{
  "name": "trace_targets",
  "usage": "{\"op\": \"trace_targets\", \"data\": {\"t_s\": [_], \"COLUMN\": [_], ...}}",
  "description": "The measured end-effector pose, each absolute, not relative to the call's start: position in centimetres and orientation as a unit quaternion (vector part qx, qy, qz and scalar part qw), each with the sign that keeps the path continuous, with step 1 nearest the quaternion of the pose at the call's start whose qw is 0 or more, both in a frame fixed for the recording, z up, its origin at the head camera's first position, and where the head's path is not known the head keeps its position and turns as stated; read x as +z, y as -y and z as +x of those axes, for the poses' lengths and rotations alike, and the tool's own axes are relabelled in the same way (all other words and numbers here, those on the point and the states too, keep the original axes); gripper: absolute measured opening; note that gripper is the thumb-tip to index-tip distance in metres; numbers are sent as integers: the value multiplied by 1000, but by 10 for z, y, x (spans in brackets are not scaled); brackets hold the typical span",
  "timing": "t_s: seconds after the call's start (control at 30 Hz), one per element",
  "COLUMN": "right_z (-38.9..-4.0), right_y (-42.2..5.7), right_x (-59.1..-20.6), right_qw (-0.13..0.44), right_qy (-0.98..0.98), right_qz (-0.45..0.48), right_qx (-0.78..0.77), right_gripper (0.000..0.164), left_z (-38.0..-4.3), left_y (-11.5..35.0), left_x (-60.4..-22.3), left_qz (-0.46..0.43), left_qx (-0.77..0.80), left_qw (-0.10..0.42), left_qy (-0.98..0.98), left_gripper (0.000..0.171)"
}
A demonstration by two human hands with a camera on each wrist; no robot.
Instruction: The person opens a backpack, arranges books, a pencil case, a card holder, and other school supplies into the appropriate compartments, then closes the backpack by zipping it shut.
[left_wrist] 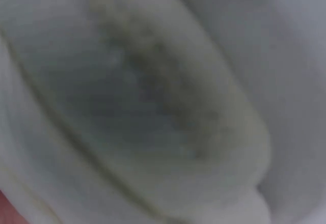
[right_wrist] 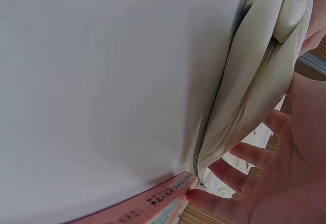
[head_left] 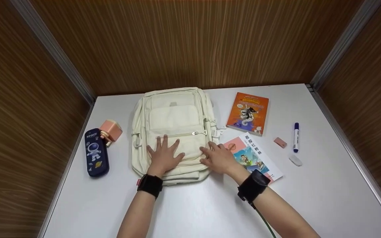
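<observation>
A cream backpack point(head_left: 174, 115) lies flat on the white table, its front pocket zipper point(head_left: 194, 133) facing up. With fingers spread, my left hand point(head_left: 165, 157) rests on the lower front pocket. My right hand point(head_left: 220, 158) touches the lower right side of the bag, its fingers spread and slightly bent. In the right wrist view, the fingers point(right_wrist: 229, 175) lie along the bag's edge, close to the spine of a pink-and-white book point(right_wrist: 153, 203). The left wrist view is blurred and filled by pale bag fabric point(left_wrist: 219, 173).
An orange book point(head_left: 248, 112) lies right of the bag. Farther right are a pink eraser point(head_left: 280, 142), a blue marker point(head_left: 296, 137) and a small white object point(head_left: 295, 160). At left, a navy space pencil case point(head_left: 97, 153) lies against a pink box-shaped object point(head_left: 111, 130). Wood-patterned panels point(head_left: 193, 46) enclose the table.
</observation>
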State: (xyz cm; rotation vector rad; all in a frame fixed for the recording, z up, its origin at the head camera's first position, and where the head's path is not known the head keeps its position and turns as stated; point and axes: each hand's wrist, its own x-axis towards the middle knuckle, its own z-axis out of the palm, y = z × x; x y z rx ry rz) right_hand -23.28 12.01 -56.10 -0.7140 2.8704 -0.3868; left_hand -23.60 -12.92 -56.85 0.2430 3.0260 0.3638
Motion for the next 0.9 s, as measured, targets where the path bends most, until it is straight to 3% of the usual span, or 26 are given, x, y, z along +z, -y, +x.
{"op": "trace_targets", "data": {"t_s": [0.3, 0.57, 0.77, 0.9], "right_z": [-222, -246, -268, -280], "right_y": [-138, -167, -188, -195], "right_x": [-564, -565, -565, -563], "right_qw": [95, 58, 8, 17], "right_qy": [-935, -918, -937, -955], "right_qz": [-269, -276, -239, -204], "right_qx": [-211, -279, -256, -214], "right_gripper": [55, 50, 31, 28], "left_z": [-223, -227, -227, -226], "left_y": [129, 130, 129, 130], "left_x": [-571, -569, -569, -569], "left_qz": [96, 98, 101, 101], "left_qx": [132, 136, 141, 141], "left_qw": [42, 48, 54, 58], "left_qy": [-986, -985, -983, -983], "left_gripper": [66, 67, 67, 66]}}
